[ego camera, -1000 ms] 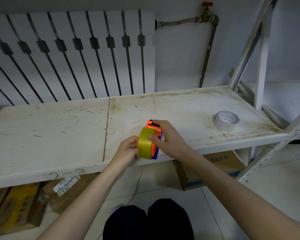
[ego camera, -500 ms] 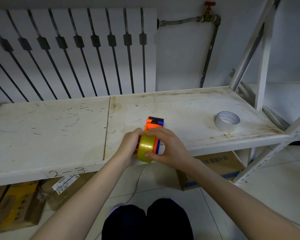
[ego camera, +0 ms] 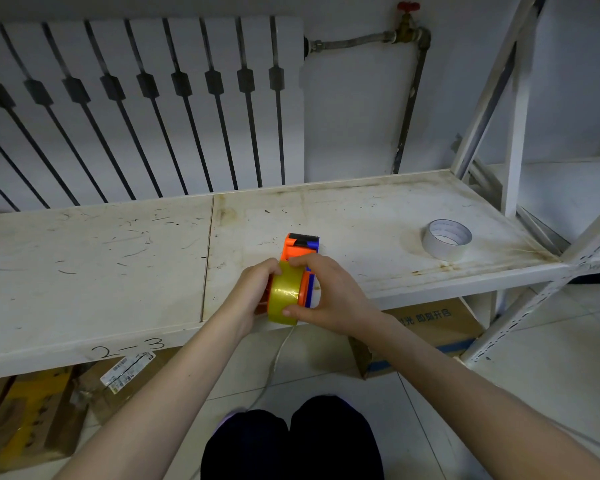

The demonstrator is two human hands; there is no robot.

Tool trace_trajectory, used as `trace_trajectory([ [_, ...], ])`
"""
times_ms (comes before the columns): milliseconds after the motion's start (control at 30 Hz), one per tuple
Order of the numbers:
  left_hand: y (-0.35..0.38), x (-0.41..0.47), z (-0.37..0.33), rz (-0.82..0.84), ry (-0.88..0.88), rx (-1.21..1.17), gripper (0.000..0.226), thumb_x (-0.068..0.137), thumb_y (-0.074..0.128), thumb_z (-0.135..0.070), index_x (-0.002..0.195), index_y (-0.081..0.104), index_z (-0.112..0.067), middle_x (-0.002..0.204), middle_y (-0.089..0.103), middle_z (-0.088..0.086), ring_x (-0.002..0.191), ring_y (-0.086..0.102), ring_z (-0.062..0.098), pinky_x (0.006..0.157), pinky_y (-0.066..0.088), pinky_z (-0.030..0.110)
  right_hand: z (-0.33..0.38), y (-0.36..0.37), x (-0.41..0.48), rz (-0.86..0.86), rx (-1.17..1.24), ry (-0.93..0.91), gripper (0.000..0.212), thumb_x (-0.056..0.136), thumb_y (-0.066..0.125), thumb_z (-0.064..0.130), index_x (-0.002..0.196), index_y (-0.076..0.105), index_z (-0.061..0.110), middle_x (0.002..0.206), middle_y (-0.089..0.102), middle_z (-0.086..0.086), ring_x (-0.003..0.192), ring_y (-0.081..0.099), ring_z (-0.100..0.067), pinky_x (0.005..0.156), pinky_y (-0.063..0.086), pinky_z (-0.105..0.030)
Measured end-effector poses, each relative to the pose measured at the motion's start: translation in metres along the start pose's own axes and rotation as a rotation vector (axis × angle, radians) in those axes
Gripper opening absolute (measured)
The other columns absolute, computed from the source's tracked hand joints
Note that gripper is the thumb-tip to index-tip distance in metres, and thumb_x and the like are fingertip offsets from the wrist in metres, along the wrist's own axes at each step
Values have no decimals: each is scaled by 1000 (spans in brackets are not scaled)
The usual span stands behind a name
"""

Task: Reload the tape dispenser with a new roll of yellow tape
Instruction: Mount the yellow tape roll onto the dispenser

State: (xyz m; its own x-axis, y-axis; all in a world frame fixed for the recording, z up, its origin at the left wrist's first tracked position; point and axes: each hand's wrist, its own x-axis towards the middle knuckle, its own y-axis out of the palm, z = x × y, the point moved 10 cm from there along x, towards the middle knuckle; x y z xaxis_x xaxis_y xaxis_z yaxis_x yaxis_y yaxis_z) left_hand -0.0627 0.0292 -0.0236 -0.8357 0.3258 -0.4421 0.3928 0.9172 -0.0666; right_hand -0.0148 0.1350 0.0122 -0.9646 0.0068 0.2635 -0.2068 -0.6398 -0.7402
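Observation:
An orange and blue tape dispenser [ego camera: 300, 251] rests near the front edge of the white shelf [ego camera: 118, 271], its black cutter end pointing away from me. A roll of yellow tape [ego camera: 284, 292] sits upright in the dispenser's body. My left hand [ego camera: 253, 296] grips the dispenser's left side, thumb at the roll's top. My right hand [ego camera: 329, 296] holds the roll, with fingers over its top and thumb under its near edge.
A spent white tape core [ego camera: 447, 239] lies on the shelf to the right. Behind stands a radiator [ego camera: 136, 109], with a pipe and red valve [ego camera: 408, 24]. A shelf upright [ego camera: 515, 133] rises at right. Cardboard boxes [ego camera: 426, 327] sit under the shelf.
The dispenser has come down from tilted in my hands to resting on the shelf, and the yellow roll now sits in line with its body. My hands shifted slightly toward me.

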Motion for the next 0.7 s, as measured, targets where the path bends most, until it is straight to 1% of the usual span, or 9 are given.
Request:
trace_trajectory([
  [67,1,0,-1,1,-17,21,14,82,45,-22,82,57,-15,78,59,9,71,56,25,67,45,31,3,2,-1,30,-3,-53,74,69,78,42,131,41,24,135,47,2,121,45,-13,96,46,-34],
  [133,1,0,-3,-15,-52,34,13,81,43,-17,83,55,-13,76,57,9,69,55,26,64,44,30,3,3,-2,47,28,-76,77,67,78,43,131,39,24,134,46,1,121,45,-13,95,48,-35],
  [233,6,-1,-6,-37,-92,39,10,74,40,-4,75,49,-8,70,51,10,62,50,28,58,42,27,-8,1,3,24,140,17,85,64,81,43,132,35,24,133,43,2,118,45,-12,95,49,-36],
  [333,7,1,-9,-63,-91,83,13,69,38,2,78,46,-4,80,46,16,67,48,29,61,41,31,-17,7,8,87,131,103,87,65,81,39,135,34,21,134,44,0,116,47,-16,96,49,-41],
  [400,10,-2,-13,-43,-105,79,9,74,41,-6,76,49,-8,73,51,11,61,50,27,59,42,28,-10,7,10,97,39,48,86,64,82,40,134,35,22,133,45,-1,115,47,-15,95,49,-38],
  [467,10,-2,-13,-34,-130,58,8,76,41,-14,75,49,-13,67,51,6,60,50,25,57,42,28,2,8,10,67,-58,-73,86,62,82,39,133,37,21,132,46,-2,116,46,-16,92,48,-33],
  [567,7,-2,-15,-77,-143,47,11,76,38,-12,67,42,-14,65,45,6,58,46,25,56,40,30,9,10,9,29,-122,-171,87,61,82,34,134,37,18,134,46,-3,120,43,-17,91,46,-32],
  [633,6,-2,-15,-100,-143,62,13,78,36,-7,68,42,-11,67,46,9,59,46,26,56,40,29,3,12,8,40,-70,-134,95,60,83,37,137,32,19,138,42,-2,123,42,-15,95,45,-31],
  [700,5,-1,-17,-123,-120,89,13,78,35,1,72,45,-6,73,48,14,64,48,27,62,42,30,-7,12,9,53,56,-36,100,61,82,45,140,26,20,140,36,-1,123,41,-14,98,45,-32],
])
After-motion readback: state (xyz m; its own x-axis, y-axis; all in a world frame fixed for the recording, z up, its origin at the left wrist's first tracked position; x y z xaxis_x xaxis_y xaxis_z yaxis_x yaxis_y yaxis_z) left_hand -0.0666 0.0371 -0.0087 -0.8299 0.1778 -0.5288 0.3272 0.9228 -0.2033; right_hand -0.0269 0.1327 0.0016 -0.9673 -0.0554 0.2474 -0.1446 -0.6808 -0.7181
